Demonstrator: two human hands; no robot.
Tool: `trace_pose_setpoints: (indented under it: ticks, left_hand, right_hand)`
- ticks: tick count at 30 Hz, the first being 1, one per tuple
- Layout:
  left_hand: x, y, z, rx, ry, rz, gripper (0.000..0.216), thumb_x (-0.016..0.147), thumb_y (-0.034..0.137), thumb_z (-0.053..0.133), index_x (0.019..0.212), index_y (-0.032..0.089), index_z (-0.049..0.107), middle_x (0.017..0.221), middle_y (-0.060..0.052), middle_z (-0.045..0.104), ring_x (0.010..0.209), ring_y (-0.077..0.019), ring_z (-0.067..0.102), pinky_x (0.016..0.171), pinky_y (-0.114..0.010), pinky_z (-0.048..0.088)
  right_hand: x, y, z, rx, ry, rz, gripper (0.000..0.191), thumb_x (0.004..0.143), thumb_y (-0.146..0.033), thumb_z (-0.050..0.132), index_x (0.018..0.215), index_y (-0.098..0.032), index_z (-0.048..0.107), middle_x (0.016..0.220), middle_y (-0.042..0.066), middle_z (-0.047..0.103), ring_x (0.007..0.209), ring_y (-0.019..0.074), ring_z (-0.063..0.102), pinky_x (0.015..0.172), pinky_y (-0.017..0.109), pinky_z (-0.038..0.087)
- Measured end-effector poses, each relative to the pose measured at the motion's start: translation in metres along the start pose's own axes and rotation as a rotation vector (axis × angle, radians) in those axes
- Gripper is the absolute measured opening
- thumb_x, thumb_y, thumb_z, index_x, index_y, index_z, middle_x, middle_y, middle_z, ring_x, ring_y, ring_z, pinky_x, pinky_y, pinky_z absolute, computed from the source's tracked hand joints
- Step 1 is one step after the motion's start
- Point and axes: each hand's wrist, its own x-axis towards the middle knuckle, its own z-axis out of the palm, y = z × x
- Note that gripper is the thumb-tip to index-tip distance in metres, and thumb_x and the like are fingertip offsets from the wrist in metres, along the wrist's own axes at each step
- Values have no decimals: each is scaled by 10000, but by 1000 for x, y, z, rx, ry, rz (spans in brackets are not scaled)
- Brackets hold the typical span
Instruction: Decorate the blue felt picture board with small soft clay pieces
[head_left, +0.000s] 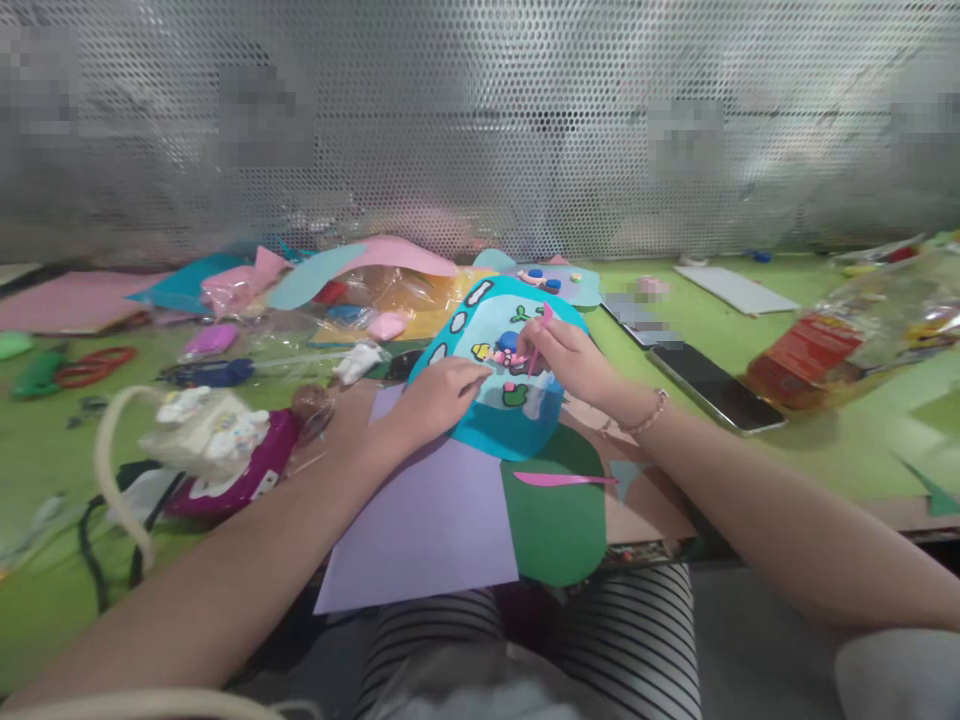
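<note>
A blue paper piece (517, 435) with a pale blue middle lies in front of me, bearing small colourful clay-like figures (508, 350) and cloud shapes along its left edge. My left hand (444, 392) rests on its left side, fingers stretched out and holding nothing that I can see. Pinched in my right hand (564, 352) is a thin pink modelling tool (547, 314), its lower end down at the figures. Nearer me, a similar pink plastic knife (562, 480) lies on green paper (559, 540), beside a lilac sheet (427, 530).
To the right lie a dark phone (716, 385) and a bottle with a red label (806, 355). On the left are red-handled scissors (96, 367), a purple-and-white object (240, 465) and bagged pieces. A perforated metal screen (480, 120) stands behind the green table (825, 470).
</note>
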Motion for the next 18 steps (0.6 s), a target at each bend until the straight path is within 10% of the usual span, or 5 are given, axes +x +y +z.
trace_pose_setpoints:
  ticks: [8,18]
  left_hand:
    - [1,5,-9,207,-188,216,319,921,298,382,796,181,651,775,-29,628,789,-158,559,733,-297,398]
    - [-2,7,1,-7,-282,122,233,893,234,443,882,155,662,870,-45,654,824,-147,594,715,-241,425]
  right_hand:
    - [-2,3,8,-45,-126,2,381,916,-404,363,670,-163,526,586,7,583,528,99,549,531,209,425]
    - [-4,9,14,-264,-177,-111,195,890,-290,454,758,-166,526,659,-1,593,581,105,551,583,212,397]
